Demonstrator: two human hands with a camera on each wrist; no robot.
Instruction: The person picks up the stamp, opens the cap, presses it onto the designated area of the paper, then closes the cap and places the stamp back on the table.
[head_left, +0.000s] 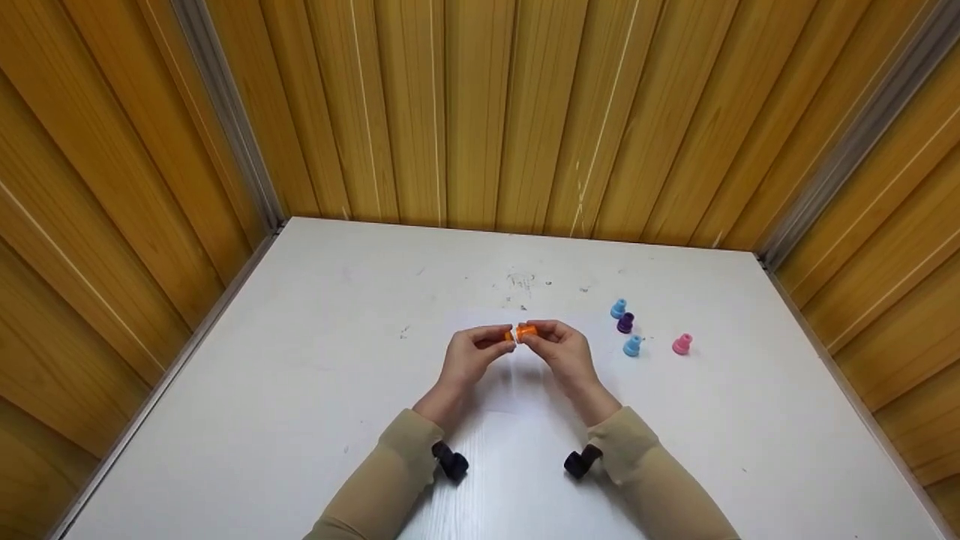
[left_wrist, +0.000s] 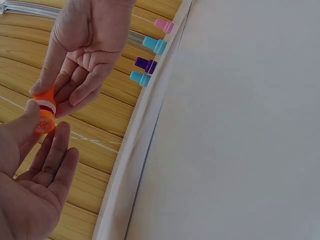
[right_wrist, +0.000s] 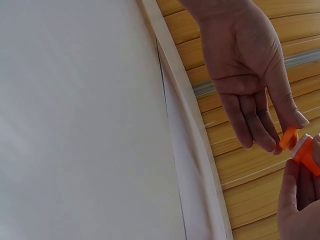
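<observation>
Over the middle of the table, my left hand (head_left: 469, 358) pinches a small orange cap (head_left: 508, 337) between thumb and fingers. Facing it, my right hand (head_left: 564, 354) pinches the body of an orange toy stamp (head_left: 528, 333). A gap separates the cap from the white-rimmed end of the stamp (right_wrist: 306, 154) in the right wrist view. In the left wrist view a flower-like pattern shows on the face of the cap (left_wrist: 45, 123). Fingers cover part of both pieces.
Right of the hands stand two light blue stamps (head_left: 619, 308), a purple stamp (head_left: 625, 323) and a pink stamp (head_left: 682, 344). A white paper sheet (head_left: 501, 397) lies beneath the hands on the white table (head_left: 300, 360). Wood-patterned walls (head_left: 472, 112) enclose the back and sides.
</observation>
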